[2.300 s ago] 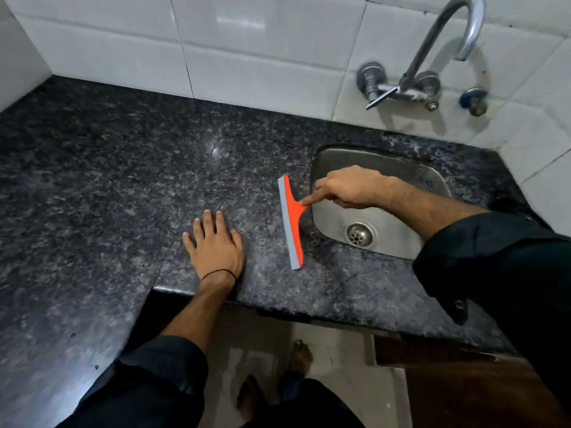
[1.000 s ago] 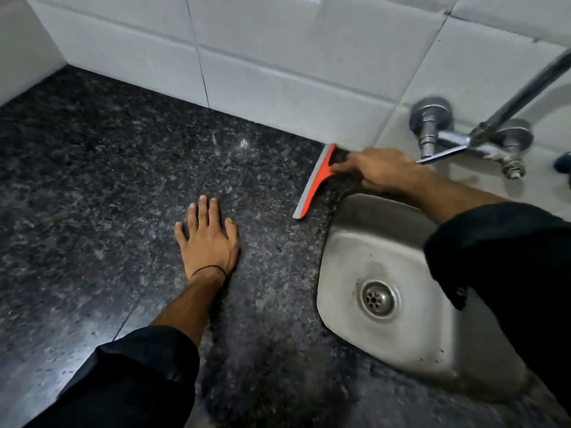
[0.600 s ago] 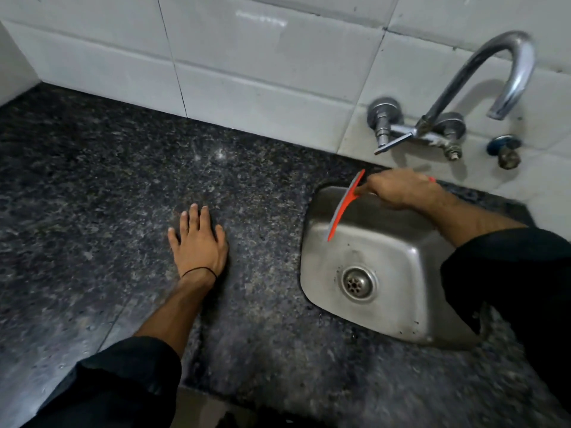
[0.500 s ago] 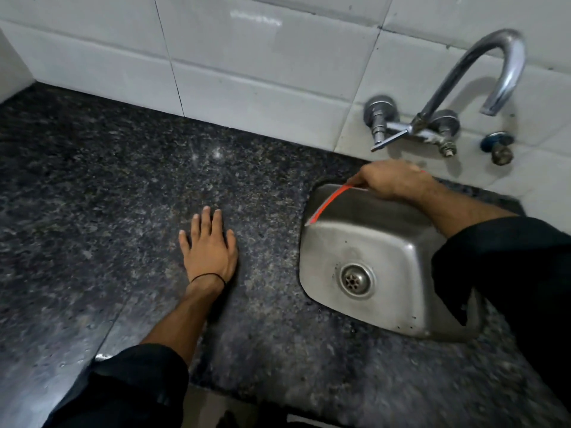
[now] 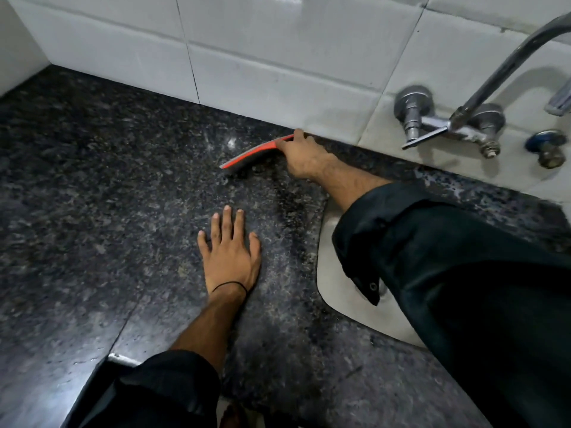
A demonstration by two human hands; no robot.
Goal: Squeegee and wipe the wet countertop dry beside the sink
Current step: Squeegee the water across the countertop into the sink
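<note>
An orange squeegee (image 5: pixel 253 153) with a grey rubber blade lies against the dark speckled granite countertop (image 5: pixel 92 196), close to the white tiled back wall. My right hand (image 5: pixel 304 157) grips its handle end, the blade pointing left and toward me. My left hand (image 5: pixel 230 254) rests flat on the countertop with fingers spread, a black band on the wrist, about a hand's length nearer than the blade. The steel sink (image 5: pixel 329 273) lies to the right, mostly hidden by my dark right sleeve.
A chrome wall tap (image 5: pixel 457 122) with its lever and a blue valve (image 5: pixel 547 146) sticks out of the white tiles (image 5: pixel 247 57) above the sink. The countertop's front edge (image 5: pixel 120 359) runs at the lower left, with my left sleeve over it.
My right hand has carried the squeegee from over the sink's back-left rim leftward onto the countertop by the wall. My left hand has stayed flat in place. The camera has moved closer.
</note>
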